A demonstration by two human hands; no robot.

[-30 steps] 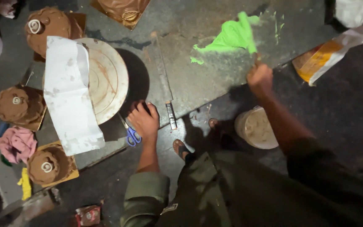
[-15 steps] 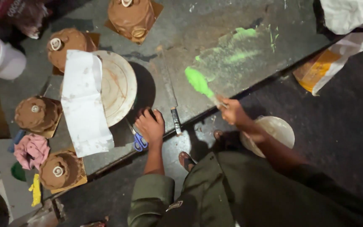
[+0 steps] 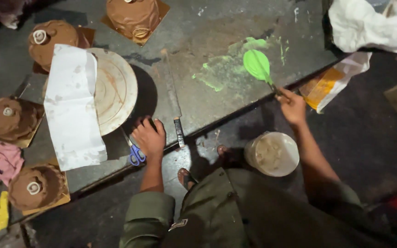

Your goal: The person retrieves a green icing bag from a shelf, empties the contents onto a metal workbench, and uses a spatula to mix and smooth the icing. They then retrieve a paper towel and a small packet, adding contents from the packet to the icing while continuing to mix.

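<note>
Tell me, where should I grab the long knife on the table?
Grip the knife by its dark handle, coming from the table's near edge. The handle end points toward that edge, beside the left hand, while the long blade runs away across the table.

Bare tabletop (image 3: 235, 27) runs open from the long knife (image 3: 173, 98) rightward to the green smear (image 3: 228, 69). Left side crowded: turntable (image 3: 116, 89), white paper (image 3: 72, 108), chocolate cakes (image 3: 134, 16), scissors (image 3: 134, 151). White bucket (image 3: 272, 154) blocks the floor below the table's edge.
</note>
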